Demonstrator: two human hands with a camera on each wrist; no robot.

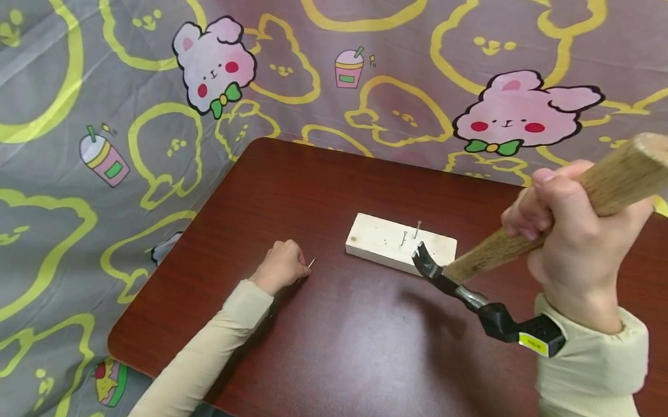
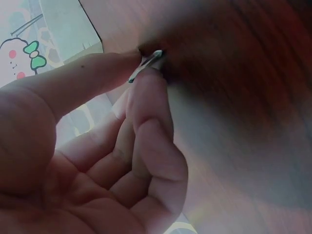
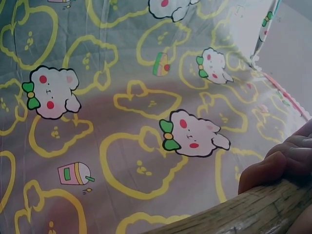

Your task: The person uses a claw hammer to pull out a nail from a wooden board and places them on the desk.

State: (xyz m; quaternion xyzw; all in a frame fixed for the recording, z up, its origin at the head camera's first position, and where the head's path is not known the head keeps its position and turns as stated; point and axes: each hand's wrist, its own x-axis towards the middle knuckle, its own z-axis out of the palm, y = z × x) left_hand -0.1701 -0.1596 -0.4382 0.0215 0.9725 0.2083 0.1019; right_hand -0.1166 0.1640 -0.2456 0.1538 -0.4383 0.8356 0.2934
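On the left part of the table, my left hand (image 1: pixel 282 265) pinches a small metal nail (image 1: pixel 311 262) between thumb and forefinger. Close up in the left wrist view, the nail (image 2: pixel 146 65) shows at the fingertips, low over the tabletop; its far end is blurred. My right hand (image 1: pixel 584 241) grips a claw hammer by its wooden handle (image 1: pixel 495 252), raised above the table. The black hammer head points down, its claw (image 1: pixel 424 260) overlapping the near edge of a pale wood block (image 1: pixel 372 236) from this angle. Two nails (image 1: pixel 404 238) stand upright in that block.
The dark red-brown table (image 1: pixel 370 349) has rounded corners. A patterned cloth (image 1: pixel 341 117) with bunnies and yellow outlines hangs behind it and down its left side. A black box with a yellow label (image 1: pixel 542 335) sits at my right wrist.
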